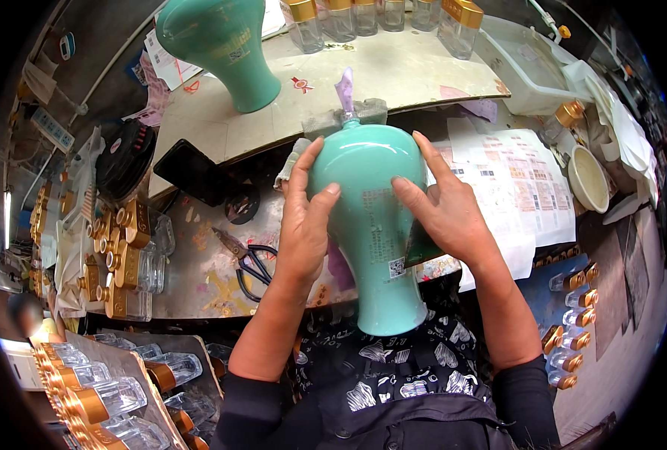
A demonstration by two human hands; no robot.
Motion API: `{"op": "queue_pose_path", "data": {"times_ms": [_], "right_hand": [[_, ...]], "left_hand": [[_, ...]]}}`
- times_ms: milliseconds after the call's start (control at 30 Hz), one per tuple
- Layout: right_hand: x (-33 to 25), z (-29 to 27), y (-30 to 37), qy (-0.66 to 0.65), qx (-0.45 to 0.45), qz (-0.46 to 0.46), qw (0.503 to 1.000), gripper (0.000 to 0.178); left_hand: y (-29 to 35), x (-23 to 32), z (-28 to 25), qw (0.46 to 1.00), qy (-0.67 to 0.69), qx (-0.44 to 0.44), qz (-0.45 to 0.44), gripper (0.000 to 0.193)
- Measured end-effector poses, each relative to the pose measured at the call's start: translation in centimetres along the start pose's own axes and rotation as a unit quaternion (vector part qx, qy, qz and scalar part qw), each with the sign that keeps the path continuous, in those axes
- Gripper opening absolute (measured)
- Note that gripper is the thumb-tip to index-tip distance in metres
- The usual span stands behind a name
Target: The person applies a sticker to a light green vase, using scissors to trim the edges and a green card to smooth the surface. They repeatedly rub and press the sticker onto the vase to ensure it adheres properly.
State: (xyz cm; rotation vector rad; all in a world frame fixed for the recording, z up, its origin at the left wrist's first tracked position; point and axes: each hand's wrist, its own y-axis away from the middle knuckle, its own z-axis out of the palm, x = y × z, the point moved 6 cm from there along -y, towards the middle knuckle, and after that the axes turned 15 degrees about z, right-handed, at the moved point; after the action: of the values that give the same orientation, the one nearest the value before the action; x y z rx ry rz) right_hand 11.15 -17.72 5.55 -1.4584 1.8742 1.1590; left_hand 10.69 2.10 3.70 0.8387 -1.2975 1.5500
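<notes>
A glossy turquoise vase-shaped bottle (375, 217) lies in front of me, its narrow neck pointing away and its base close to my apron. Fine print and a small square code mark its upper side. My left hand (303, 214) is closed round its left side, thumb on top. From the right, my right hand (446, 202) grips the wide shoulder, its thumb on the printed face. A twist of purple material (345, 90) sticks out of the neck. Grey cloth (371, 111) sits by the neck. The bottle's underside is hidden.
Another turquoise bottle (255, 75) stands on the raised board (393, 79), with clear gold-topped bottles (461, 30) behind. Scissors (252, 266) and a black phone-like slab (191, 172) are left; printed sheets (528, 195), a white bowl (588, 178) and a plastic bin (528, 64) right.
</notes>
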Motion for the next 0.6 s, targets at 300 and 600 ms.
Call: {"op": "queue_pose_path", "data": {"times_ms": [300, 600], "right_hand": [[0.1, 0.0, 0.0, -0.01, 0.012, -0.02, 1.0, 0.085], [2.7, 0.2, -1.3, -0.202, -0.026, 0.026, 0.979, 0.069]], "left_hand": [[0.1, 0.5, 0.7, 0.998, -0.051, -0.01, 0.024, 0.074], [0.0, 0.0, 0.3, 0.998, -0.053, 0.007, 0.016, 0.078]]}}
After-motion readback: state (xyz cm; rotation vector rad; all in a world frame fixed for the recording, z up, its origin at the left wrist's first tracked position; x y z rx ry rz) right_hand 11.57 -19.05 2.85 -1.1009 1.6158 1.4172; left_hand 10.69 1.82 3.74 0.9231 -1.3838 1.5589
